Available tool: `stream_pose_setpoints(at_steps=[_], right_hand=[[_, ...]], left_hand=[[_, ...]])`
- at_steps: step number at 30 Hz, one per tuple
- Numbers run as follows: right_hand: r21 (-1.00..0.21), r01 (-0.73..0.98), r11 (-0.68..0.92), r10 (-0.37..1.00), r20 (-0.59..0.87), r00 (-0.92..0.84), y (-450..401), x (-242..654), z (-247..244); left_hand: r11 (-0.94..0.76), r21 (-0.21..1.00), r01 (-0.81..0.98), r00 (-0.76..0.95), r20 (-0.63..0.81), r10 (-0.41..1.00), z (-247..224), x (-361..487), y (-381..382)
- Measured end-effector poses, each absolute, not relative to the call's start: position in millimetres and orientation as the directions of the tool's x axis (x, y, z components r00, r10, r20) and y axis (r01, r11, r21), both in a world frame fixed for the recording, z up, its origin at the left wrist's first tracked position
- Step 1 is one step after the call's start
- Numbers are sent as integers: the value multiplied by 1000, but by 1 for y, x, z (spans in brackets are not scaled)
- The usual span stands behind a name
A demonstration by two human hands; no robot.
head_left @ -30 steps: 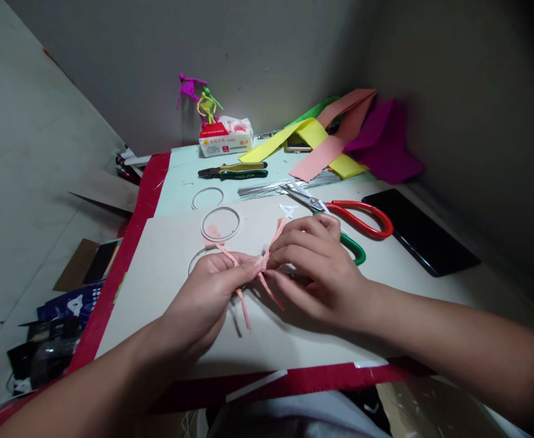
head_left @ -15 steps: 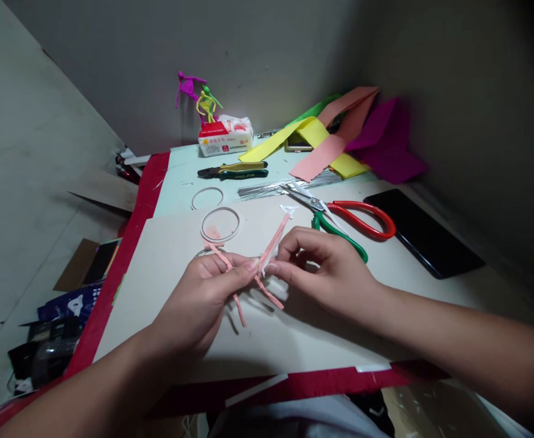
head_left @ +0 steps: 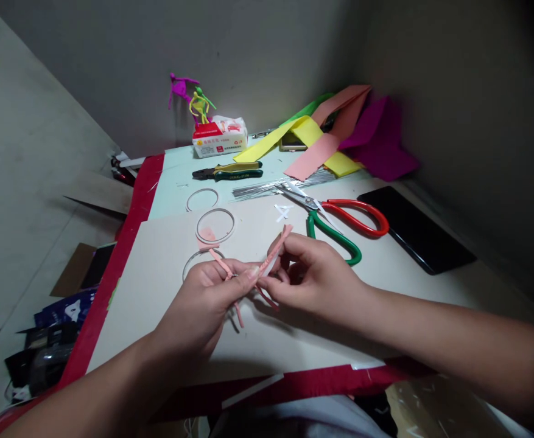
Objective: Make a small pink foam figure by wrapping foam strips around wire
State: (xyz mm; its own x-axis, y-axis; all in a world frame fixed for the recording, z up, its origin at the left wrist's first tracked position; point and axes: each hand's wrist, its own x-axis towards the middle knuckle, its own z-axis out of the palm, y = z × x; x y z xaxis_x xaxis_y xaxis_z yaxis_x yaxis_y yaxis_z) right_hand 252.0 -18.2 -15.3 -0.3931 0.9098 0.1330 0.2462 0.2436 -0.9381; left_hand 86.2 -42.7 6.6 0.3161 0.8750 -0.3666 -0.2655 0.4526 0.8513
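- A pale card sheet [head_left: 157,304] lies on a red-edged table [head_left: 132,237], set in a corner between grey walls [head_left: 203,48].
- Pink paper strips [head_left: 276,250] sit between the hands, one end rising past the right fingers, others dangling below the left hand.
- The left hand [head_left: 198,304] pinches the strips between thumb and fingers.
- The right hand [head_left: 321,280] pinches them too, thumb against forefinger, its other fingers curled.
- Just beyond the right hand: open scissors [head_left: 335,222] with red and green handles, and farther right a black phone [head_left: 413,228].
- Beyond the left hand: wire rings [head_left: 215,225], one with a pink scrap inside.
- Farther off: pliers [head_left: 228,173], a bundle of thin wires [head_left: 280,186], a tissue pack [head_left: 220,137], and coloured paper strips [head_left: 321,137].
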Motion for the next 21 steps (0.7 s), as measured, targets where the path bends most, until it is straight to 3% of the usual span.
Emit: stream_pose_setpoints(at_steps=[5, 10, 14, 21], right_hand=[[-995, 88, -46, 865, -84, -495, -16, 254, -11], [-997, 40, -72, 902, -82, -423, -19, 256, -8], [-986, 31, -164, 872, -159, -464, -25, 256, -5], [-975, -22, -221, 862, -185, -471, -26, 254, -6]], left_hand=[[457, 851, -257, 307, -377, 874, 8, 86, -45], [410, 889, -205, 156, -383, 910, 9, 84, -46], [312, 950, -30, -39, -313, 949, 9, 81, -47], [112, 948, 297, -34, -107, 994, 11, 83, -51]])
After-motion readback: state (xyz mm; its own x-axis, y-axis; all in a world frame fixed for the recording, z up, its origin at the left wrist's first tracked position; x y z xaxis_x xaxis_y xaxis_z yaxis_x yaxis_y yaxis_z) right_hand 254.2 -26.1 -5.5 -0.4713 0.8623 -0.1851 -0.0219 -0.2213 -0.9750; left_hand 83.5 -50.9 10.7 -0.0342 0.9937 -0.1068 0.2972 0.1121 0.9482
